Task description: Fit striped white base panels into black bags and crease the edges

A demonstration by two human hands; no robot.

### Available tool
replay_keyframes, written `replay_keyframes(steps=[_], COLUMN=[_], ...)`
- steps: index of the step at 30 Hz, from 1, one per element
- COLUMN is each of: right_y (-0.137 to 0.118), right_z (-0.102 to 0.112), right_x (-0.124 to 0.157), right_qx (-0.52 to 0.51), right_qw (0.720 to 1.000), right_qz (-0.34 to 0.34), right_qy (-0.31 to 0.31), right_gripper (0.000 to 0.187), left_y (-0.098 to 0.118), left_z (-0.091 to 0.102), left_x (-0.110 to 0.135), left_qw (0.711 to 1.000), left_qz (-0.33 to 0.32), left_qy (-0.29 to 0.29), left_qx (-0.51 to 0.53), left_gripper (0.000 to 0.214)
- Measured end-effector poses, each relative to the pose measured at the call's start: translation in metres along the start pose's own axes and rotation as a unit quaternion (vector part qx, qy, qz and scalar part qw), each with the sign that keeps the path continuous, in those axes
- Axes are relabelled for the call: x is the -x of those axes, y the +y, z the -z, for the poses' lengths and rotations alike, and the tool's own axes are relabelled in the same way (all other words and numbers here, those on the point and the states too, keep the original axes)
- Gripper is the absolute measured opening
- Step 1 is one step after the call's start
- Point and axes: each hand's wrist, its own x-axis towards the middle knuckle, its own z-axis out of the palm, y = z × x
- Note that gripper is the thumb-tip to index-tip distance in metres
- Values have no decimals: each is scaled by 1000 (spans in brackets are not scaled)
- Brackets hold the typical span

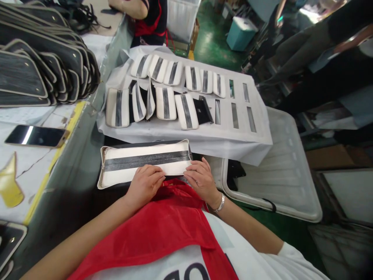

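A long white panel with a dark stripe (140, 159) lies before me, its corners turned up and black material along its edges. It looks like the bottom of a bag, though I cannot be sure. My left hand (146, 182) grips its near edge around the middle, fingers closed on top and thumb out of sight. At the right end, my right hand (202, 179) pinches the corner, fingers bent over the rim. Beyond it, several smaller white pieces with dark stripes (166, 103) stand in two rows on a white-covered surface (186, 134).
Dark panels with pale edges (43, 58) are stacked on the left table, near a phone (36, 135) and a yellow scrap (11, 182). A pale plastic bin (279, 167) stands to the right. Another person (148, 19) is at the far table; a teal box (240, 33) stands behind.
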Motion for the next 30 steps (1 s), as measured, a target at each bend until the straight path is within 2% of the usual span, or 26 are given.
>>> replay_keyframes(steps=[4, 11, 18, 21, 23, 25, 27, 28, 30], right_y=[-1, -10, -21, -26, -25, -19, -12, -8, -3], right_z=[0, -4, -6, -8, -9, -12, -15, -17, -20], right_x=[-2, -6, -14, -19, -20, -17, -9, -5, 5], right_qx=[12, 58, 82, 89, 86, 74, 56, 46, 30], right_qw=[1000, 994, 984, 981, 980, 979, 974, 969, 952], right_qz=[-19, -85, -143, -156, -167, -187, -219, -238, -292], right_qy=[-5, -28, -62, -71, -59, -25, 29, 55, 88], right_gripper=[13, 14, 10, 6, 4, 17, 34, 41, 49], left_y=[3, 14, 22, 23, 23, 21, 20, 19, 17], left_z=[2, -1, 2, 1, -2, -5, -6, -7, -6], left_x=[-1, -17, -28, -29, -29, -29, -28, -27, -26], left_qw=[1000, 997, 993, 992, 994, 991, 979, 972, 965], left_qz=[-2, -36, 20, 27, -3, -84, -175, -206, -223], left_qy=[-3, 8, -67, -67, -43, -24, -21, -23, -31], left_qx=[-20, -71, -93, -101, -101, -98, -104, -112, -135], left_gripper=[19, 18, 17, 9, 18, 26, 25, 25, 26])
